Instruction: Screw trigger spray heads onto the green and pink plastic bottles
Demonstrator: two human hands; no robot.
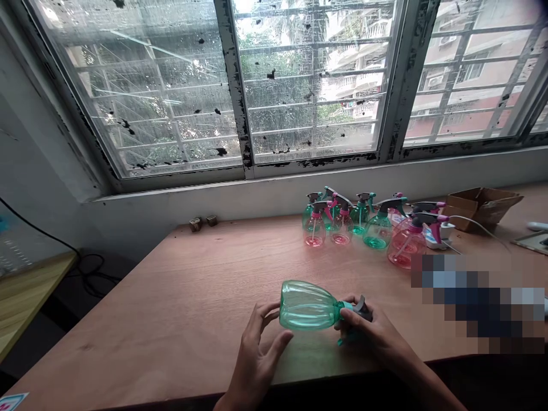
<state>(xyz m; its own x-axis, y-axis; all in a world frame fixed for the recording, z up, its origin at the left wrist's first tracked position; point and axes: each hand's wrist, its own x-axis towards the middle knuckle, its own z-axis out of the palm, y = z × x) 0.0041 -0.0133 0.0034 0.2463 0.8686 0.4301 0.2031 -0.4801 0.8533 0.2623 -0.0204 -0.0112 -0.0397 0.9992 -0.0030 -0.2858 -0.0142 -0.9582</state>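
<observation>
A clear green spray bottle point(309, 306) lies sideways in the air above the near part of the table, its base to the left and its dark spray head to the right. My right hand point(363, 325) is closed around the neck and spray head. At the base end, my left hand point(261, 345) is open, thumb and fingers spread around the bottom edge; whether the fingertips touch it I cannot tell. Further back stand several more spray bottles, among them a pink one point(405, 242) and a green one point(377, 229).
The wooden table point(192, 302) runs up to the window wall. An open cardboard box point(482, 208) stands at the back right, beside a white power strip point(439, 235) with a cable. Two small brown blocks point(196, 224) sit at the back left. A blurred patch covers the right side.
</observation>
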